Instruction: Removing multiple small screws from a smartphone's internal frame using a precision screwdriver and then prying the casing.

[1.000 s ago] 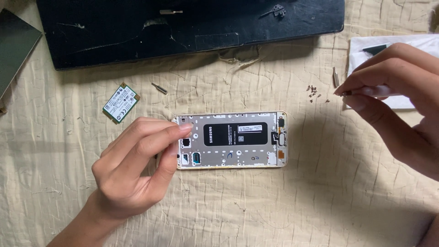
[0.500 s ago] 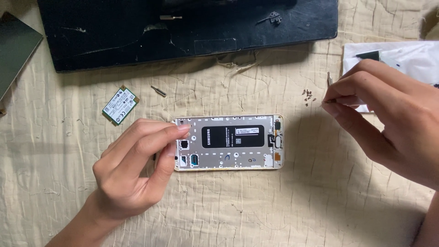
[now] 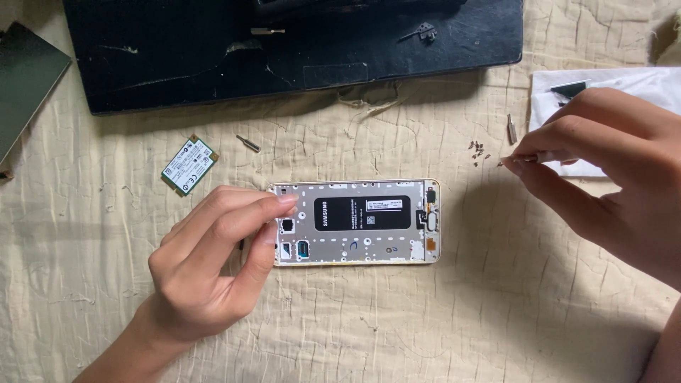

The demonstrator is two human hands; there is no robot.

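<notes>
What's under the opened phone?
The opened phone lies flat on the wrinkled beige cloth, which shows all round it. The left hand pinches its left end, covering that edge. Whatever is directly beneath the phone is hidden.

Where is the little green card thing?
In the head view the small green circuit card lies on the cream cloth at the left, above the left hand, just below the big black panel, beside a small metal bit.

Two bare hands, seen from above.
Left hand [image 3: 213,266] comes in from the lower left, fingers curled, thumb and forefinger tips pinched together. Right hand [image 3: 603,170] enters from the right — fingertips drawn into a tight pinch, pointing left.
</notes>
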